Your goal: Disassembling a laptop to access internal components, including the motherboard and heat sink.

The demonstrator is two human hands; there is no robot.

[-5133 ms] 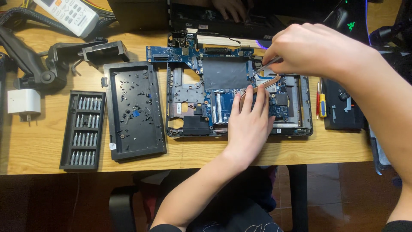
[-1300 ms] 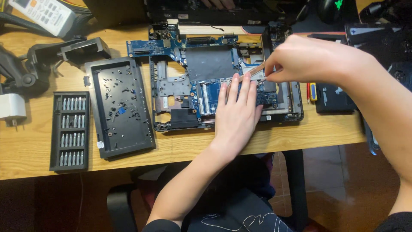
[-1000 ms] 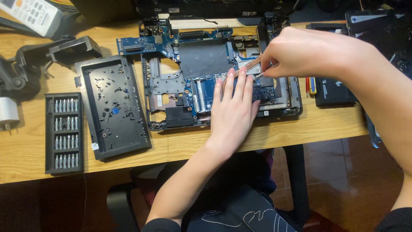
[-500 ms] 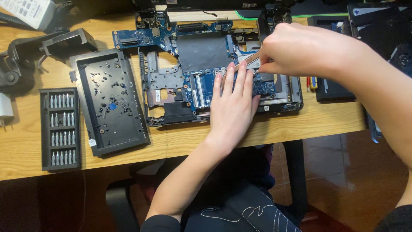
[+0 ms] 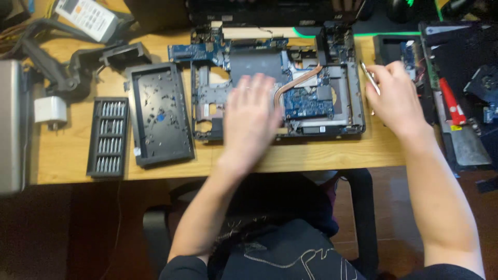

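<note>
The left hand (image 5: 250, 120) lay flat, fingers spread, palm down on the laptop chassis (image 5: 277, 83), covering its middle-left part and holding nothing; motion blur smeared the fingertips, so exactly what they pressed could not be told. The right hand (image 5: 395, 101) sat off the chassis's right edge, over the desk (image 5: 67, 155), fingers curled and pinched on a thin metal tool (image 5: 369, 78) whose tip poked up past the knuckles; whether it was tweezers or a driver could not be made out. The chassis sat open in the centre of the desk, its blue board (image 5: 308, 101) and copper heat pipe (image 5: 295, 83) showing between the two hands, and the left palm hid the board's left part. Just left of the chassis lay the black bottom cover (image 5: 158, 114), and beyond it the bit case (image 5: 107, 137). A white plug (image 5: 50, 110) sat near the left edge. At far right, dark parts and a red-handled tool (image 5: 450, 101) were cut off and murky.
</note>
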